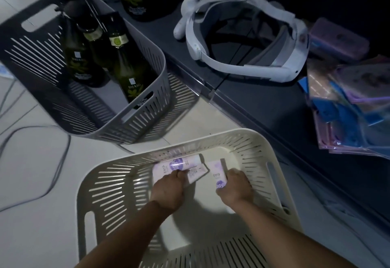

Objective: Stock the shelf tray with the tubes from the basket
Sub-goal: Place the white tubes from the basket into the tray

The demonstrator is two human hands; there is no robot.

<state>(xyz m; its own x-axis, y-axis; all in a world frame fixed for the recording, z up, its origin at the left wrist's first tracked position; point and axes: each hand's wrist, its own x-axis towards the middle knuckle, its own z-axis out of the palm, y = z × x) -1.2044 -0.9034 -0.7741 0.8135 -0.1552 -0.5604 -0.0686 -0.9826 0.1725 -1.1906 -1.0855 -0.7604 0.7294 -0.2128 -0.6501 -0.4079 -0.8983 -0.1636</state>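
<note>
Both my hands are down inside the cream basket (pixel 109 183). My left hand (pixel 168 189) grips lilac tubes (pixel 177 165) lying against its far wall; my right hand (pixel 235 185) curls round another tube (pixel 218 175) just beside them. Beyond the basket's far left corner stands a grey basket (pixel 147 42) holding dark bottles (pixel 126 67); beyond its far right, a white headset (pixel 242 71).

Pretty dim overall, far right nearly black, bit of glare on the tubes (pixel 176 165), edges warped and smeary.

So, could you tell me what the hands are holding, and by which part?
The right hand grips the right tube by its near end. The left hand grips the left tubes; where exactly is hidden under it.
</note>
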